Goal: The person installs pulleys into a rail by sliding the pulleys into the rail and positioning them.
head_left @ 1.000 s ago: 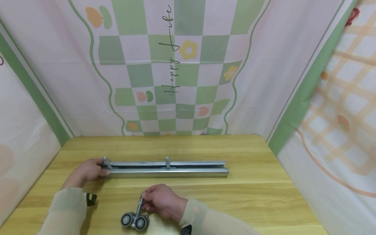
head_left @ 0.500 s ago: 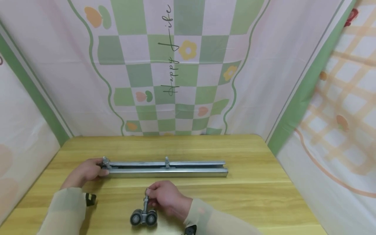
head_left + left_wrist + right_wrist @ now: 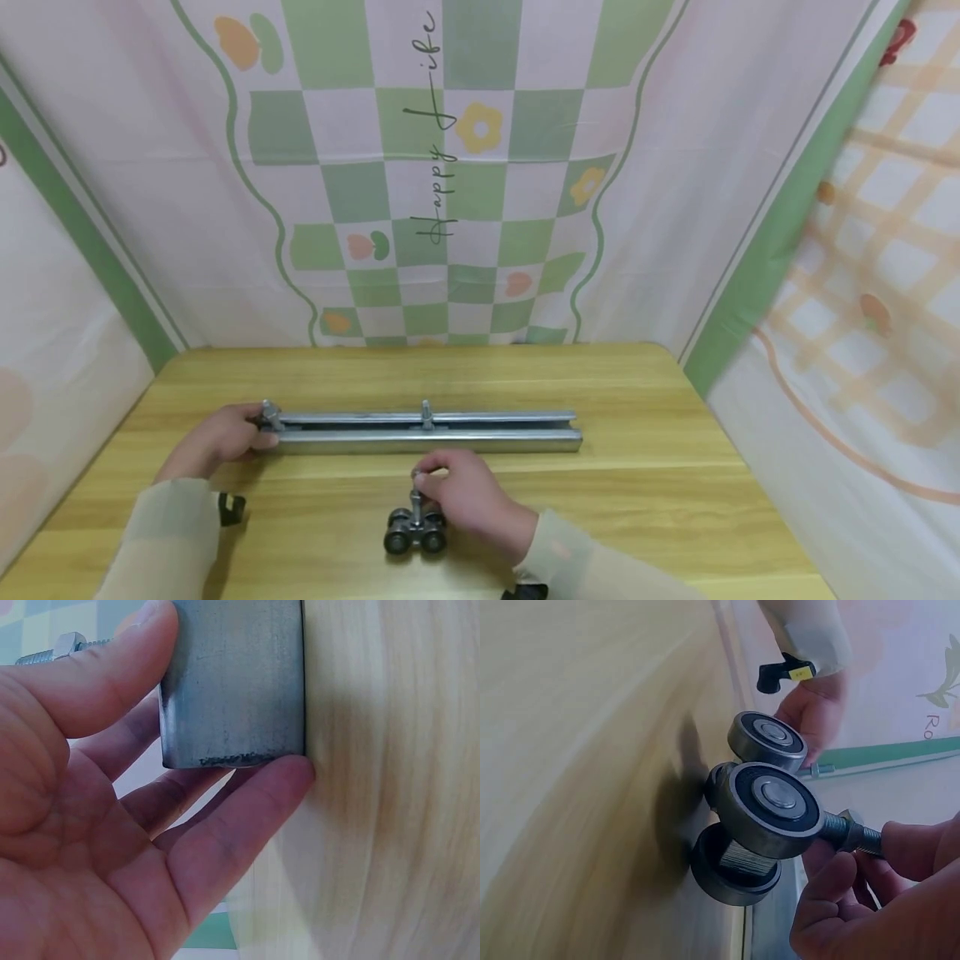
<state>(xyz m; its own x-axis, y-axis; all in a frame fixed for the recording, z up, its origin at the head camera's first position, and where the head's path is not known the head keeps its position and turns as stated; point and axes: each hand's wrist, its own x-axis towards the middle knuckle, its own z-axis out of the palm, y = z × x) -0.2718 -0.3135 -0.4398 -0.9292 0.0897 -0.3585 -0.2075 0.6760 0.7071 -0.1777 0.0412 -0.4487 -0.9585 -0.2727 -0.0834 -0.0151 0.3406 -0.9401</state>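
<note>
A steel C-channel track lies lengthwise across the table, its slot facing up. One bolt stands up out of the slot mid-track, and another bolt sticks up at the left end. My left hand grips that left end; in the left wrist view the thumb presses the side of the track and the fingers reach around its end. In front of the track, my right hand pinches the threaded stem of a four-wheeled roller trolley. Its wheels hang downward, stem upright, close over the table.
The wood-grain table extends to both sides of the track. Printed cloth hangs behind its back edge, with more cloth panels at left and right. A black wrist strap shows at the left cuff.
My right hand has carried the roller trolley to the right and slightly toward the track, turning it from tilted to upright. My left hand keeps its grip on the track end.
</note>
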